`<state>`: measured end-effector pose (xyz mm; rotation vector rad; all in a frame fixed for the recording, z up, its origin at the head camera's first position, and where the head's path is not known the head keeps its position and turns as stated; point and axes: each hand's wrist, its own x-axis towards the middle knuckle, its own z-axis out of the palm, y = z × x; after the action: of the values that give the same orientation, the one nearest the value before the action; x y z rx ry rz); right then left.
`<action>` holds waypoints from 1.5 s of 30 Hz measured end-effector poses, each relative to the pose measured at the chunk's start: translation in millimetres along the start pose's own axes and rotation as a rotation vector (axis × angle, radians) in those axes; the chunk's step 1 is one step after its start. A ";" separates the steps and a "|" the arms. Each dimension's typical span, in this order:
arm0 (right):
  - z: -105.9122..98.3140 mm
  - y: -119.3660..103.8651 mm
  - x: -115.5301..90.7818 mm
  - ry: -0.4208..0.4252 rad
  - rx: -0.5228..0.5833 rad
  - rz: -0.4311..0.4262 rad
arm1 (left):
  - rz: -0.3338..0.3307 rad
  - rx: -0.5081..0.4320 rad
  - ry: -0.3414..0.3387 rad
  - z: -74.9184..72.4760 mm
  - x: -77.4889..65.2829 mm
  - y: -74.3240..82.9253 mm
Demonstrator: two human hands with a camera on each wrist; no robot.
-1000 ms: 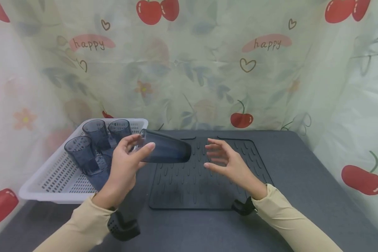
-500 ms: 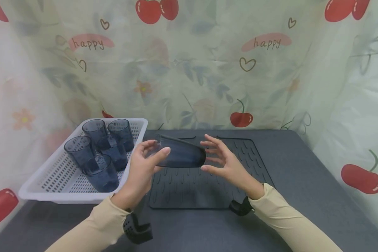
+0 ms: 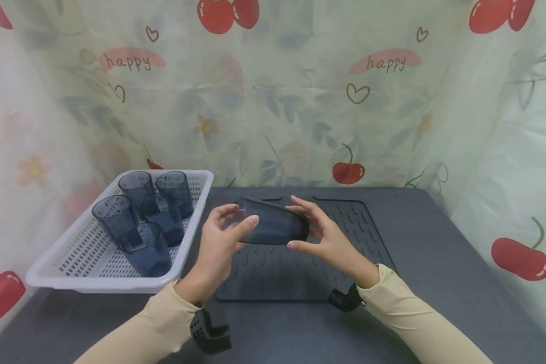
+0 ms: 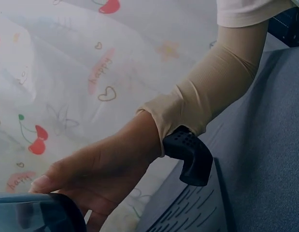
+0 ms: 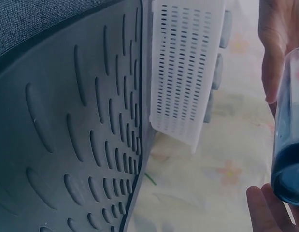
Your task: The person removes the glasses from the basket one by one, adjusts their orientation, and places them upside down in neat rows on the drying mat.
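In the head view, my left hand [image 3: 218,242] grips a dark blue see-through drinking glass [image 3: 277,222] near its rim, thumb on the near side. The glass lies tilted on its side above the black drying mat [image 3: 264,288], base pointing right. My right hand [image 3: 334,240] reaches around the base, fingers spread beyond it and thumb tip right at its lower edge. From the left wrist view, the right thumb [image 4: 43,183] overlaps the glass side. The right wrist view shows fingertips [image 5: 258,198] close beside the base.
A white perforated plastic basket [image 3: 73,280] stands at the left with several matching glasses [image 3: 147,250] upright or leaning inside. Dark grey cloth [image 3: 437,242] covers the table. A curtain [image 3: 273,111] printed with cherries encloses the back and sides.
My left hand has carried the glass rightward, away from the basket. My right hand has shifted slightly left, so its fingers and thumb now surround the base.
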<state>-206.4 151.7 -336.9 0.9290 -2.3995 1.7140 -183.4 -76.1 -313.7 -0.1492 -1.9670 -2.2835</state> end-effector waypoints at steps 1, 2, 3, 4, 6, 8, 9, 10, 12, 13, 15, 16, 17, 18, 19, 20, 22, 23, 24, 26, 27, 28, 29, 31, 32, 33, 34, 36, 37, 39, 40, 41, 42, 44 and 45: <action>0.3 0.0 0.0 0.000 -0.003 0.001 | 0.002 -0.005 0.001 0.6 -0.1 -0.4; 0.6 0.1 0.0 0.001 -0.008 0.003 | 0.004 -0.009 0.002 1.1 -0.2 -0.8; 0.9 0.2 -0.1 0.001 -0.009 0.004 | 0.006 -0.011 0.001 1.5 -0.3 -1.1; 1.1 0.3 -0.1 0.001 -0.013 0.005 | 0.007 -0.015 0.001 1.9 -0.6 -1.2; 1.4 0.4 -0.2 0.003 -0.020 0.012 | 0.008 -0.023 -0.003 2.3 -1.1 -1.5; 1.7 0.5 -0.4 0.007 -0.024 0.020 | 0.010 -0.019 -0.007 2.5 -1.8 -1.6; 1.8 0.6 -0.4 0.007 -0.021 0.024 | 0.011 -0.016 -0.009 2.5 -2.1 -1.5; 1.9 0.6 -0.4 0.008 -0.020 0.027 | 0.011 -0.013 -0.011 2.6 -2.5 -1.5; 2.1 0.7 -0.3 0.007 -0.013 0.028 | 0.012 -0.012 -0.013 2.8 -2.9 -1.4; 2.2 0.9 -0.2 0.006 -0.008 0.027 | 0.012 -0.010 -0.013 3.0 -3.1 -1.2; 2.5 1.4 0.0 0.002 0.002 0.024 | 0.012 -0.012 -0.015 3.5 -3.5 -0.9; 2.7 1.7 0.1 0.001 0.005 0.025 | 0.012 -0.017 -0.015 3.7 -3.6 -0.7; 2.8 2.0 0.1 -0.001 0.010 0.025 | 0.013 -0.019 -0.016 3.9 -3.8 -0.5; 3.0 2.3 0.2 -0.002 0.013 0.026 | 0.014 -0.019 -0.018 4.2 -4.0 -0.3; 3.0 2.6 0.3 -0.002 0.016 0.026 | 0.014 -0.020 -0.019 4.4 -4.1 -0.1; 3.2 2.8 0.4 -0.001 0.014 0.025 | 0.015 -0.021 -0.020 4.5 -4.2 -0.1; 3.4 3.2 0.5 0.000 0.017 0.024 | 0.016 -0.023 -0.022 4.6 -4.1 0.0; 3.4 3.3 0.6 0.002 0.016 0.021 | 0.017 -0.019 -0.024 4.7 -4.2 0.1; 3.5 3.5 0.7 0.003 0.015 0.018 | 0.017 -0.020 -0.026 4.6 -4.1 0.1; 3.6 3.6 0.8 0.005 0.015 0.015 | 0.014 -0.021 -0.028 4.4 -4.1 0.1; 3.7 3.7 0.9 0.004 0.017 0.015 | 0.011 -0.023 -0.030 4.2 -4.0 0.1; 3.6 3.7 0.8 0.005 0.015 0.016 | 0.009 -0.024 -0.031 4.0 -4.0 0.2; 3.5 3.7 0.8 0.007 0.011 0.016 | 0.006 -0.025 -0.034 3.8 -4.0 0.3; 3.2 3.6 0.4 0.010 0.001 0.020 | -0.004 -0.026 -0.037 3.3 -3.8 0.0; 3.1 3.7 0.2 0.013 -0.006 0.022 | -0.010 -0.024 -0.039 3.2 -3.6 -0.3; 2.9 3.7 0.0 0.016 -0.013 0.023 | -0.014 -0.022 -0.041 3.0 -3.5 -0.7; 2.8 3.6 -0.3 0.019 -0.021 0.024 | -0.016 -0.017 -0.045 2.8 -3.4 -1.1; 3.0 4.1 -0.7 0.023 -0.030 0.024 | -0.022 -0.009 -0.049 2.5 -3.1 -2.0; 3.1 4.4 -0.9 0.024 -0.033 0.023 | -0.025 -0.006 -0.051 2.4 -3.0 -2.4; 3.5 4.8 -1.3 0.024 -0.031 0.021 | -0.032 -0.003 -0.055 1.9 -2.6 -2.9; 3.5 4.8 -1.6 0.025 -0.032 0.022 | -0.038 -0.002 -0.058 1.6 -2.5 -2.8; 3.4 4.9 -1.8 0.026 -0.032 0.022 | -0.046 -0.002 -0.062 1.3 -2.2 -2.5; 3.2 5.0 -2.0 0.027 -0.033 0.021 | -0.054 -0.005 -0.069 0.9 -1.8 -2.2; 2.4 4.5 -2.4 0.029 -0.034 0.025 | -0.073 -0.004 -0.092 -0.6 -0.6 -1.5; 1.7 4.3 -2.6 0.031 -0.034 0.025 | -0.081 0.002 -0.107 -1.7 0.1 -1.0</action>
<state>-205.9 152.2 -342.1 0.8650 -2.4234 1.6768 -183.7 -77.7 -314.9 -0.1997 -2.0632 -2.3703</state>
